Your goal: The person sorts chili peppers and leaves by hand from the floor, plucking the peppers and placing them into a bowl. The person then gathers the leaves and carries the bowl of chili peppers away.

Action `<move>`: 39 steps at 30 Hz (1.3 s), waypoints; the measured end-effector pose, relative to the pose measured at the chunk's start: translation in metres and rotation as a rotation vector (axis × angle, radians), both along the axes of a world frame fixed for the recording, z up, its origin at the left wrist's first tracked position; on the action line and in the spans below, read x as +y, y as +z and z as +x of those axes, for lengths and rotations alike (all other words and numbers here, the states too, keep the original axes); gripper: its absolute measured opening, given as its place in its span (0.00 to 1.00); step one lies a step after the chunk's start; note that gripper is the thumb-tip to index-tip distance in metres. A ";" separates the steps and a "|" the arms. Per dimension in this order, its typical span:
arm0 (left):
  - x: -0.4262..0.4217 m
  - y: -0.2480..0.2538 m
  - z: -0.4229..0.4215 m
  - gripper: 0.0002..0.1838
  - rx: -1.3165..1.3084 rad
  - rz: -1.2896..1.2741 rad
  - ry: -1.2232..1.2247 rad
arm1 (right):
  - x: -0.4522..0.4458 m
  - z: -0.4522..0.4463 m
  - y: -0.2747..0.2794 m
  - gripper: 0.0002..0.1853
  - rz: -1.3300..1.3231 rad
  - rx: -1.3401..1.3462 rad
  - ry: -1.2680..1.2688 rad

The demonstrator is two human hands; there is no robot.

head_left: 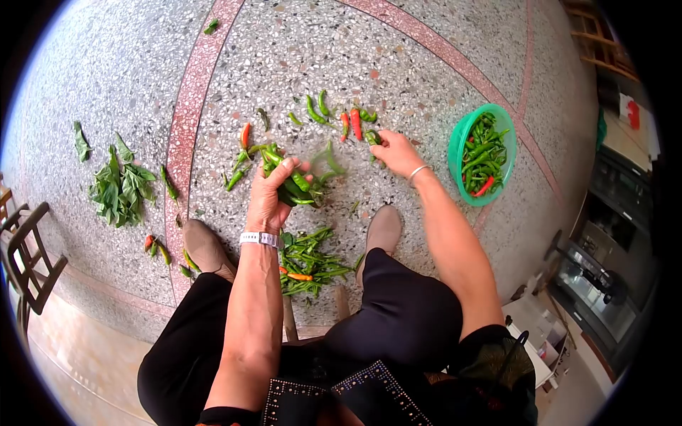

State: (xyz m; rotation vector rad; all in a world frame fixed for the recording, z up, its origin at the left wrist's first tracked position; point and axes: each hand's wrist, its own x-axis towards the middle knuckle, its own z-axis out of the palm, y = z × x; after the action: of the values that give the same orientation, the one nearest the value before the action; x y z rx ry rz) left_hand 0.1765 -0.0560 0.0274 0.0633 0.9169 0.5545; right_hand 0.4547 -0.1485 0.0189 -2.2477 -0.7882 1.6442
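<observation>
My left hand point(268, 193) is closed around a bunch of green chili peppers point(297, 182), which poke out past the fingers. A blurred green pepper point(330, 162) shows just right of that bunch. Out to the right, my right hand point(398, 153) pinches a dark green chili pepper point(372, 138) close above the floor. Beside it lie red chili peppers point(356, 123) and a few green chili peppers point(314, 110). Between my feet is a heap of green chili peppers point(320, 257) with an orange one point(299, 277) among them.
A green plastic basket point(456, 144) of chili peppers stands on the speckled floor point(298, 42) at right. Leafy greens point(119, 188) lie at left, with several loose peppers point(158, 250) near my shoe point(206, 245). A dark chair point(35, 259) is at the far left.
</observation>
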 end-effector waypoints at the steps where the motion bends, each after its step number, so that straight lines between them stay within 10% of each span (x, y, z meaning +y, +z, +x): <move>1: 0.000 0.001 0.000 0.17 -0.005 0.008 -0.012 | 0.003 0.002 0.008 0.11 -0.075 0.254 -0.189; 11: -0.013 0.017 0.021 0.22 -0.145 0.034 -0.119 | 0.003 -0.025 0.056 0.18 0.088 0.896 -0.461; 33: -0.032 0.037 0.055 0.16 -0.139 0.206 -0.331 | -0.010 -0.039 0.104 0.13 0.242 0.347 0.047; 39: -0.037 0.040 0.055 0.14 -0.104 0.090 -0.267 | -0.029 -0.036 0.090 0.12 0.320 0.430 -0.400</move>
State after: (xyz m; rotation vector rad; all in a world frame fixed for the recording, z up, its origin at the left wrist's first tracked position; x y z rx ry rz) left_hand 0.2316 -0.0931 0.0670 0.2329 0.7673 0.3468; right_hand 0.4190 -0.1776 0.1090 -1.6222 -0.4198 1.5860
